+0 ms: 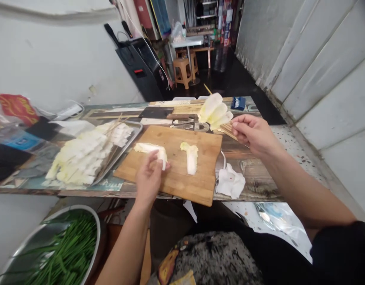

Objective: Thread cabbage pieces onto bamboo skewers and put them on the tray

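A wooden cutting board (200, 182) lies on the table in front of me. My left hand (148, 177) rests on the board's near left part, its fingers closed on a pale cabbage piece (146, 148). A second cabbage piece (191, 156) lies loose on the middle of the board. My right hand (253, 133) is raised over the table to the right of the board and pinches thin wooden skewers (228, 130) with several cabbage leaves (214, 111) threaded on their far end.
A metal tray (131, 139) piled with skewered cabbage sits left of the board. A cleaver (163, 113) lies behind the board. A crumpled white tissue (230, 183) is at the board's right. A metal bowl (36, 237) of green chives stands below left. Stools stand far back.
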`<state>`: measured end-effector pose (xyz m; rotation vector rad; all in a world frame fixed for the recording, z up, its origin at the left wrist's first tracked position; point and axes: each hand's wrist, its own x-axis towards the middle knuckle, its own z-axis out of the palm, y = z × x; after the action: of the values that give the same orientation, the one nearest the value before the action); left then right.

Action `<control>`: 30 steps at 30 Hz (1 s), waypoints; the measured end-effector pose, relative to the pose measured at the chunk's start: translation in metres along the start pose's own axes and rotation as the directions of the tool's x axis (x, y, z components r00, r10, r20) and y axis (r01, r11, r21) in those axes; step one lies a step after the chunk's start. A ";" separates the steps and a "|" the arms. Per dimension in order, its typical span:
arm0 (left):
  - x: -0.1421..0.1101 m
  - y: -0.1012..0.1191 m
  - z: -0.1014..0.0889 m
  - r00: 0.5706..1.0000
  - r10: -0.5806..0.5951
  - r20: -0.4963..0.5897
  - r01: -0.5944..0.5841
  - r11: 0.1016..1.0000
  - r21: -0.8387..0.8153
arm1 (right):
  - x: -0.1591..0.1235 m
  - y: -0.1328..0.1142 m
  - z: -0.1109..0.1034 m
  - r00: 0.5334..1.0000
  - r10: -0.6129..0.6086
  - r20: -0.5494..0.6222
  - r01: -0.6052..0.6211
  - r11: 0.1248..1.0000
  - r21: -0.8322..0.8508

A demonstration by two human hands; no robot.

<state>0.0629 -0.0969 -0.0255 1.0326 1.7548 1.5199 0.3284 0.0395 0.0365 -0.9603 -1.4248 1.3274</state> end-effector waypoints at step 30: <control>-0.072 -0.039 0.026 0.196 0.683 0.703 -0.973 0.047 0.225 | -0.150 0.077 0.005 0.810 -0.232 0.539 0.583 0.227 -0.780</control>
<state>0.1153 -0.1462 -0.0718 3.0427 1.2335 0.9062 0.3587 -0.0969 -0.0571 -0.9095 -2.6025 0.0733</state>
